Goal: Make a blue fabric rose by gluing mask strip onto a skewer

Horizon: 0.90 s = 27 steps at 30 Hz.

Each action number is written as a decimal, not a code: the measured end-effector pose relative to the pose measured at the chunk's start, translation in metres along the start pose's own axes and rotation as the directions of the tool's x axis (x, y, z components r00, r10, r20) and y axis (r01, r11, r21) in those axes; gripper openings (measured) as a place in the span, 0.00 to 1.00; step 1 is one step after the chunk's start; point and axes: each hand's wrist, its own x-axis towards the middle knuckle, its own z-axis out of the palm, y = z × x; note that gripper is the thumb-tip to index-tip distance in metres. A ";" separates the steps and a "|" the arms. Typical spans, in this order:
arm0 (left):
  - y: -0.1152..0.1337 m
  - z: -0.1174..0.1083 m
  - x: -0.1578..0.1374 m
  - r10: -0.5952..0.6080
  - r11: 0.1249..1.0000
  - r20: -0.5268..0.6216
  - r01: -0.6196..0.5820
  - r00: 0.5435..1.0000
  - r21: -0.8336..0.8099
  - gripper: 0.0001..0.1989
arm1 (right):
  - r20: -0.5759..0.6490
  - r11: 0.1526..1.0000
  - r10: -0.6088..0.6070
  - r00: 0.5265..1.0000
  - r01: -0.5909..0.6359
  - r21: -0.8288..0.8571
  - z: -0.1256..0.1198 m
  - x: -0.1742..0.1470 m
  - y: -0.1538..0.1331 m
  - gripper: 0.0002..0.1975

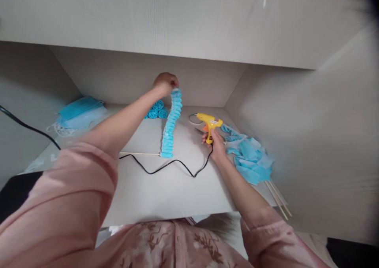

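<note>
My left hand [166, 83] is closed in a pinch on the top end of a ruffled blue fabric strip [171, 123]. The strip hangs toward me, and its lower end meets a thin wooden stick [142, 153] lying on the table. In my right hand [217, 144] is a yellow glue gun [209, 121] with an orange trigger, its nozzle pointing left. A black cord [177, 161] runs from its handle leftward across the surface. Just behind the strip, several rolled blue fabric roses [156, 110] sit in a stack, partly hidden by my left forearm.
Flat blue face masks [79, 112] are piled at the back left. At the right lies a heap of blue and white fabric scraps [251, 159], with several wooden sticks [277, 199] below it. Scissors [199, 131] lie partly behind my right hand. Shelf walls [281, 114] enclose the white table [168, 197].
</note>
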 end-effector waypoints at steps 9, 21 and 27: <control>0.006 0.021 -0.059 0.029 0.983 -0.037 -0.021 0.999 0.185 0.22 | 0.020 0.998 -0.004 1.000 0.005 -0.058 0.001 -0.002 -0.002 0.25; -0.058 0.019 -0.229 -0.008 0.988 0.515 -0.073 0.857 0.136 0.19 | 0.201 0.988 0.058 0.978 -0.027 -0.153 -0.001 -0.005 0.003 0.25; -0.076 0.027 -0.256 -0.003 0.985 0.469 -0.077 0.883 0.152 0.11 | 0.324 0.959 0.088 0.942 0.008 -0.282 0.006 -0.014 -0.003 0.23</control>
